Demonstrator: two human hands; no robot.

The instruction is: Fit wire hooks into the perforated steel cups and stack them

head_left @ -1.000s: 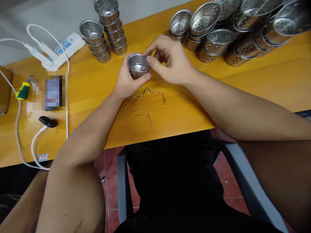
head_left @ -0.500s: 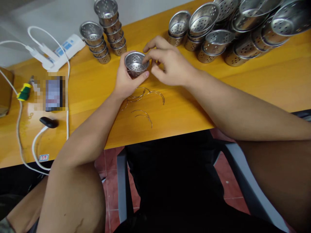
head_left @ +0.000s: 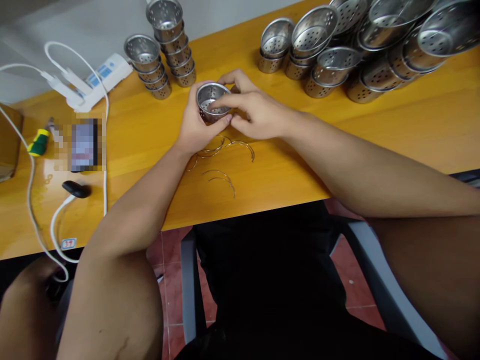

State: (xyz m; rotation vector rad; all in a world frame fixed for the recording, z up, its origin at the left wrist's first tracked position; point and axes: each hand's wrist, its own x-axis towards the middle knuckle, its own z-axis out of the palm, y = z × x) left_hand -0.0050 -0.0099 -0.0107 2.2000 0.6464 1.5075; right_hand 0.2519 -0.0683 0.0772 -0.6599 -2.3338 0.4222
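Note:
A small perforated metal cup (head_left: 213,111) is held mouth up just above the table. My left hand (head_left: 195,122) is wrapped round its left side, thumb along the near side. My right hand (head_left: 255,107) is at the cup's right rim, one finger reaching down inside and the thumb outside near my left thumb. Its other fingers curl behind the rim and are partly hidden. Below the hands lie several thin curved wires (head_left: 240,143), some partly covered by my left hand. Two more wire arcs (head_left: 221,175) lie closer to the table's front edge.
Stacked perforated cups (head_left: 176,45) stand at the back left, and many larger stacks (head_left: 333,70) fill the back right. A white power strip (head_left: 107,75), a phone (head_left: 83,145), a green-yellow handled tool (head_left: 39,142), a black object (head_left: 76,189) and white cables lie on the left.
My right hand has moved left and down onto the cup, its finger now deeper inside. The cup has shifted slightly right. At lower left, another person's limb has moved.

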